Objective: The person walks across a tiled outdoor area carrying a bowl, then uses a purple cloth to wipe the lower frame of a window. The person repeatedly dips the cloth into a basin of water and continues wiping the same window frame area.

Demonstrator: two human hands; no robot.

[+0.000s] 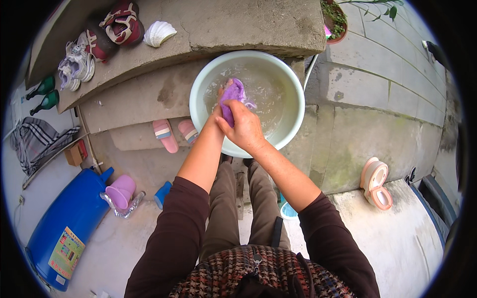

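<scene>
A large pale green plastic basin (295, 111) holds cloudy water and sits below the edge of a concrete ledge. Over its left half, a wet purple cloth item (234, 91) with a white edge is between my two hands. My left hand (220, 97) lies mostly behind the purple item, its fingers partly hidden; it supports the item from the left. My right hand (243, 124) presses on the item's lower part from above, its fingers bent around it. Water glistens around the cloth.
The concrete ledge (238, 22) carries shoes (123, 28) and a white seashell (159, 33). Pink slippers (166, 136) lie left of the basin. A blue barrel (70, 219) and pink bucket (123, 190) are at left, a child's potty (376, 182) at right.
</scene>
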